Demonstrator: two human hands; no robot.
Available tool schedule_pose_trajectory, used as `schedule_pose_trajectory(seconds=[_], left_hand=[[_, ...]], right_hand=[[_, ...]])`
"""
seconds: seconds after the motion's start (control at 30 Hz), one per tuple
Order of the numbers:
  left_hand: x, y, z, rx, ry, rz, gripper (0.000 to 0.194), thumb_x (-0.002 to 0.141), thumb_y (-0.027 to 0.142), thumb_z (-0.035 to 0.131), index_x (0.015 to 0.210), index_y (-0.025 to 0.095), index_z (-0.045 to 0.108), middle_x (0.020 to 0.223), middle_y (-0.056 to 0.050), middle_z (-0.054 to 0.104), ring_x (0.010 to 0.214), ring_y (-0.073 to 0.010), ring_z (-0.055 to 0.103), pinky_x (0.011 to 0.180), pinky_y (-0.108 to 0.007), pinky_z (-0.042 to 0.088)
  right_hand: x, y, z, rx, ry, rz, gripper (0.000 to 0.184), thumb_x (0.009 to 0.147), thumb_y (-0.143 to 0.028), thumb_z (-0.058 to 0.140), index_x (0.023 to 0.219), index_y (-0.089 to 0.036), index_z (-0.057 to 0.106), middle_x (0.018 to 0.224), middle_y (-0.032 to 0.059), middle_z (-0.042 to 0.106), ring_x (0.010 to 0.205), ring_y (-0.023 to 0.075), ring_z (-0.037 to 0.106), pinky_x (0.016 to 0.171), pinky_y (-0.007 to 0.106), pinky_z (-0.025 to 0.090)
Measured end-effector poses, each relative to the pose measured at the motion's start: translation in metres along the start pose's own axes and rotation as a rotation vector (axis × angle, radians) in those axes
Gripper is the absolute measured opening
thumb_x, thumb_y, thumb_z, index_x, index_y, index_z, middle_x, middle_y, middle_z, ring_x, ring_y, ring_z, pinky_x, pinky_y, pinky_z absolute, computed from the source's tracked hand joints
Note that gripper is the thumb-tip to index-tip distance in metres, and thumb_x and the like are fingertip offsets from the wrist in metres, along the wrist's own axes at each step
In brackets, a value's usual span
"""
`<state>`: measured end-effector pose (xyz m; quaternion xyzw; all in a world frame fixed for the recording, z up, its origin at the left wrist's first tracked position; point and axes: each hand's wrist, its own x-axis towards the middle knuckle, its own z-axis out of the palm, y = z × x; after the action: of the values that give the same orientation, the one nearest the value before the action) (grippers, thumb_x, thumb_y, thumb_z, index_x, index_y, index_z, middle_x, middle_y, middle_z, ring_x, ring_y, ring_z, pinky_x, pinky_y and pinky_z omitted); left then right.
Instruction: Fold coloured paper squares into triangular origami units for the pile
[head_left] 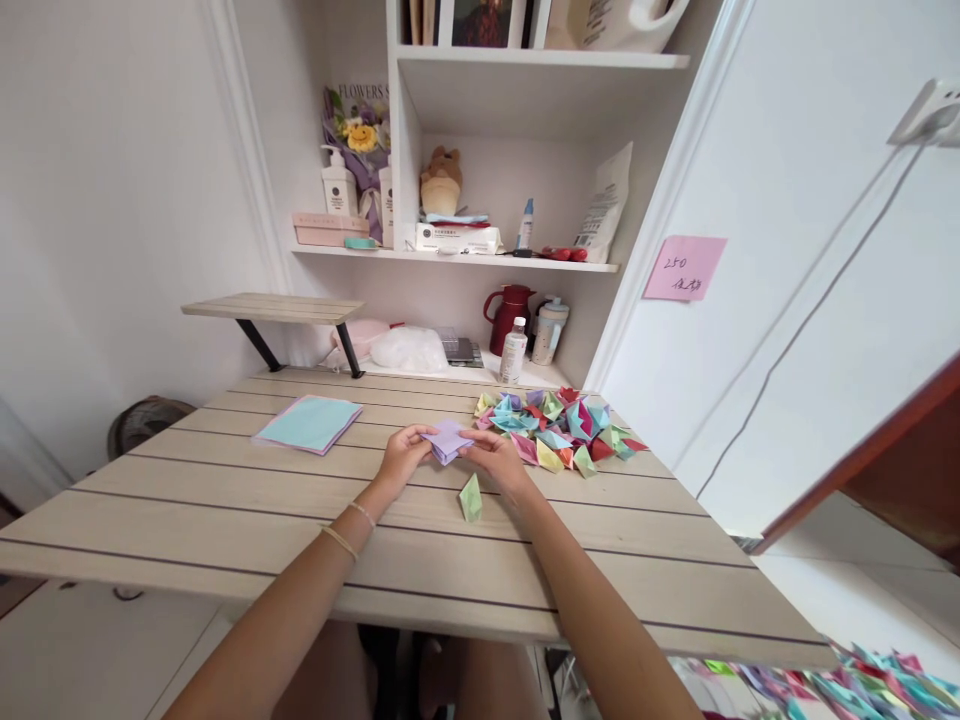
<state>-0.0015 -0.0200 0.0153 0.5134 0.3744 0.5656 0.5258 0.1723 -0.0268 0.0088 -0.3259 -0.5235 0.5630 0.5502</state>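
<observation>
A folded piece of purple paper (448,441) is held just above the table between both hands. My left hand (406,460) pinches its left corner, fingers closed. On the opposite corner, my right hand (499,458) grips it between thumb and fingers. A small green folded paper boat (471,498) lies on the table just below the hands, close to my right wrist. To the right of my right hand is a heap of colourful folded paper boats (555,430).
A stack of square paper (311,423), light blue on top, lies on the table's left. A small raised shelf (274,307) stands at the back left. A bottle (513,352) and a red jug (511,315) stand at the back. More folded papers (862,685) lie low at right.
</observation>
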Motion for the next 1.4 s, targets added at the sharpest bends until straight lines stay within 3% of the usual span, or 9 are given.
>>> schedule_pose_trajectory(seconds=[0.27, 0.47, 0.6, 0.77, 0.87, 1.0, 1.17, 1.27, 1.4], left_hand=[[0.003, -0.001, -0.003, 0.189, -0.025, 0.06, 0.025, 0.057, 0.032, 0.071, 0.068, 0.011, 0.065, 0.072, -0.006, 0.067, 0.069, -0.0173, 0.06, 0.066, -0.027, 0.046], [0.005, -0.006, -0.005, 0.165, -0.053, 0.068, 0.03, 0.063, 0.034, 0.067, 0.084, 0.015, 0.057, 0.064, 0.0, 0.062, 0.056, -0.012, 0.057, 0.051, -0.021, 0.043], [0.005, -0.004, -0.004, 0.207, -0.063, 0.097, 0.026, 0.061, 0.031, 0.067, 0.079, 0.013, 0.06, 0.076, -0.006, 0.066, 0.071, -0.0161, 0.061, 0.063, -0.026, 0.047], [0.001, -0.005, -0.001, 0.17, -0.139, 0.123, 0.045, 0.052, 0.026, 0.075, 0.093, 0.012, 0.062, 0.098, -0.01, 0.065, 0.088, -0.0199, 0.06, 0.079, -0.032, 0.046], [0.0, -0.008, -0.001, 0.216, -0.158, 0.152, 0.047, 0.054, 0.027, 0.075, 0.096, 0.012, 0.061, 0.096, -0.01, 0.065, 0.085, -0.0192, 0.06, 0.079, -0.033, 0.046], [0.002, -0.009, -0.003, 0.331, -0.137, 0.206, 0.031, 0.062, 0.033, 0.069, 0.083, 0.012, 0.064, 0.081, -0.008, 0.066, 0.075, -0.0171, 0.06, 0.071, -0.029, 0.047], [0.003, -0.009, -0.005, 0.325, -0.162, 0.116, 0.029, 0.069, 0.041, 0.061, 0.074, 0.013, 0.059, 0.055, 0.001, 0.055, 0.049, -0.01, 0.051, 0.05, -0.023, 0.042], [0.003, -0.01, -0.004, 0.27, -0.209, 0.077, 0.031, 0.071, 0.043, 0.057, 0.075, 0.013, 0.056, 0.057, 0.001, 0.055, 0.052, -0.0102, 0.052, 0.055, -0.024, 0.044], [0.001, -0.01, -0.002, 0.265, -0.243, 0.033, 0.034, 0.073, 0.046, 0.055, 0.079, 0.012, 0.056, 0.064, -0.002, 0.057, 0.059, -0.0112, 0.054, 0.06, -0.025, 0.045]], right_hand=[[0.004, 0.005, -0.005, -0.121, 0.048, -0.008, 0.03, 0.057, -0.039, 0.071, 0.075, -0.014, 0.067, 0.074, 0.0043, 0.067, 0.068, 0.015, 0.06, 0.067, 0.029, 0.049], [0.006, 0.008, -0.004, -0.229, 0.067, -0.08, 0.032, 0.068, -0.041, 0.06, 0.089, -0.017, 0.06, 0.059, -0.001, 0.059, 0.051, 0.0124, 0.056, 0.054, 0.026, 0.048], [0.004, 0.006, -0.006, -0.377, 0.045, -0.169, 0.03, 0.069, -0.037, 0.059, 0.088, -0.016, 0.064, 0.078, 0.0042, 0.065, 0.061, 0.0128, 0.057, 0.058, 0.026, 0.047], [-0.001, 0.0, -0.005, -0.632, 0.038, -0.267, 0.037, 0.067, -0.031, 0.063, 0.102, -0.019, 0.064, 0.091, 0.005, 0.067, 0.066, 0.014, 0.057, 0.062, 0.027, 0.045], [-0.004, -0.003, -0.002, -0.693, 0.065, -0.325, 0.026, 0.072, -0.033, 0.059, 0.093, -0.021, 0.068, 0.087, 0.0051, 0.069, 0.072, 0.0169, 0.059, 0.064, 0.028, 0.045], [-0.007, -0.008, 0.003, -0.676, 0.022, -0.363, 0.024, 0.075, -0.035, 0.056, 0.092, -0.024, 0.069, 0.085, 0.0041, 0.07, 0.076, 0.0186, 0.061, 0.064, 0.028, 0.046], [-0.007, -0.01, 0.005, -0.648, -0.048, -0.295, 0.029, 0.077, -0.042, 0.052, 0.08, -0.019, 0.071, 0.069, 0.0016, 0.068, 0.066, 0.0168, 0.059, 0.06, 0.026, 0.044], [-0.005, -0.007, 0.003, -0.562, -0.015, -0.181, 0.034, 0.075, -0.045, 0.052, 0.076, -0.016, 0.07, 0.062, 0.0013, 0.065, 0.057, 0.0148, 0.056, 0.053, 0.024, 0.043], [-0.003, -0.002, 0.0, -0.42, -0.045, -0.092, 0.033, 0.069, -0.045, 0.059, 0.079, -0.015, 0.07, 0.071, 0.0024, 0.066, 0.061, 0.0143, 0.057, 0.056, 0.024, 0.044]])
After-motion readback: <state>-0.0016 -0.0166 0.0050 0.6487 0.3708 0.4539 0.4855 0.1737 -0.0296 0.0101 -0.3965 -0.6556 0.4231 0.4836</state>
